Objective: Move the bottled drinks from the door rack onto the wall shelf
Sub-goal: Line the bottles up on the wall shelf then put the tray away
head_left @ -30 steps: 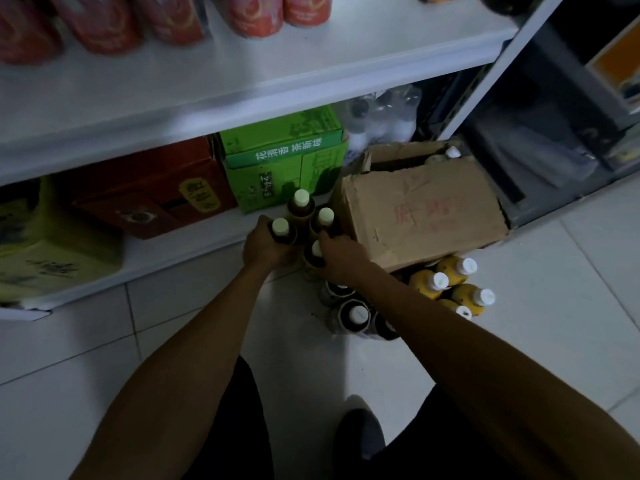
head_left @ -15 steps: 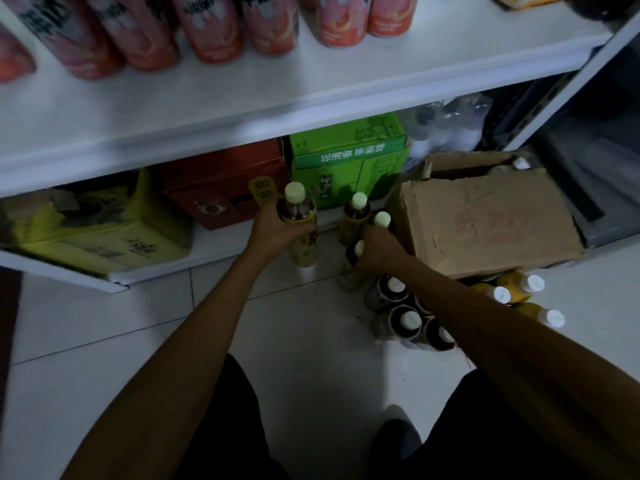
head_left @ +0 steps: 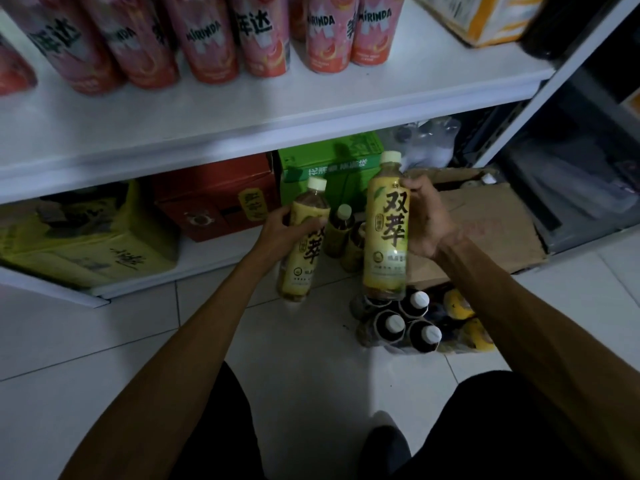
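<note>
The left hand (head_left: 280, 233) is gripping a tilted tea bottle (head_left: 304, 266) low over the floor (head_left: 104, 341), the right hand (head_left: 427, 223) is gripping a second tea bottle (head_left: 386, 237) upright and higher, both below the white wall shelf (head_left: 242, 112). Each is likely needing to clear the shelf lip, then land upright on the bare strip before the Mirinda bottles (head_left: 207, 39) — gently, without nudging them

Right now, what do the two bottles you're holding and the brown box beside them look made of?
Left tea bottle and right tea bottle: probably clear plastic, with dark liquid showing past glossy yellow wrap labels, and pale matte caps. Brown box: looks like dull cardboard, creased, with a ragged open flap.
</note>
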A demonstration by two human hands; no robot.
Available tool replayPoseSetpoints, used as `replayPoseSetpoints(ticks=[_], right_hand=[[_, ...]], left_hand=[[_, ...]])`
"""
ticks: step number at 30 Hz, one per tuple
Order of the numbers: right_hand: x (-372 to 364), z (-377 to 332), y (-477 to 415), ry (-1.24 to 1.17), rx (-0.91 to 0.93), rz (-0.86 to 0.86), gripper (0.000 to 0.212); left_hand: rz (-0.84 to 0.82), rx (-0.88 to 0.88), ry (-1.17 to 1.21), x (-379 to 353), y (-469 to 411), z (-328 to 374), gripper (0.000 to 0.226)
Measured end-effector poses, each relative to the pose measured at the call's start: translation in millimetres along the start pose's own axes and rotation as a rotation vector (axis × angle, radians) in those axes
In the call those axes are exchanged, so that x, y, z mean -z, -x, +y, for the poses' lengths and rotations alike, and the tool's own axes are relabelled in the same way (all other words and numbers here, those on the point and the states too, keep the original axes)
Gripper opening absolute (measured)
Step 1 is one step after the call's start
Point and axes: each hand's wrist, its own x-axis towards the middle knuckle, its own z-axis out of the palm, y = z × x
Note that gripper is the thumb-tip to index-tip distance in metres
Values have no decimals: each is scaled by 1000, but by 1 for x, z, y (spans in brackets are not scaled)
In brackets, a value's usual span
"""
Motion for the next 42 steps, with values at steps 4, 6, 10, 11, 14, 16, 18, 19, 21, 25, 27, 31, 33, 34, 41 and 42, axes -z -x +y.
replayPoseSetpoints(ticks=[4,6,10,11,14,16,18,19,21,25,27,31,33,34,41,42], right_hand=[[7,19,0,41,-148,55,53],[13,22,1,96,-172,103,57],[13,15,11,138,-177,170,61],[12,13,15,142,-187,188,63],[5,13,31,70,-196,282,65],[0,12,47,4,-180,324,61],[-5,11,69,-36,-154,354,61],[-9,10,81,-65,-148,379,63],[-17,9,106,-109,-128,463,66],[-41,-13,152,-123,-115,596,81],[-60,-36,174,-93,-120,586,83],[-112,-98,216,-77,-50,510,68],[-139,-133,236,-49,5,446,57],[-153,-151,247,-36,29,419,53],[-266,-290,309,-35,203,299,62],[-281,-309,315,-27,224,286,63]], left_hand=[[-55,19,161,-11,5,10,20],[-101,45,222,-15,9,12,30],[-134,87,278,-23,15,15,51],[-132,102,278,-26,18,17,58],[-119,166,312,-34,29,23,76],[-117,233,342,-40,41,26,90],[-106,282,331,-46,57,33,85],[-99,303,329,-49,66,39,80],[-89,351,311,-57,80,56,78],[-91,392,270,-71,99,118,70],[-91,379,258,-77,109,164,59],[-181,303,298,-81,129,256,75],[-261,239,351,-79,138,301,87],[-296,206,376,-79,144,326,87],[-418,127,590,-69,188,505,54],[-400,116,615,-64,195,530,48]])
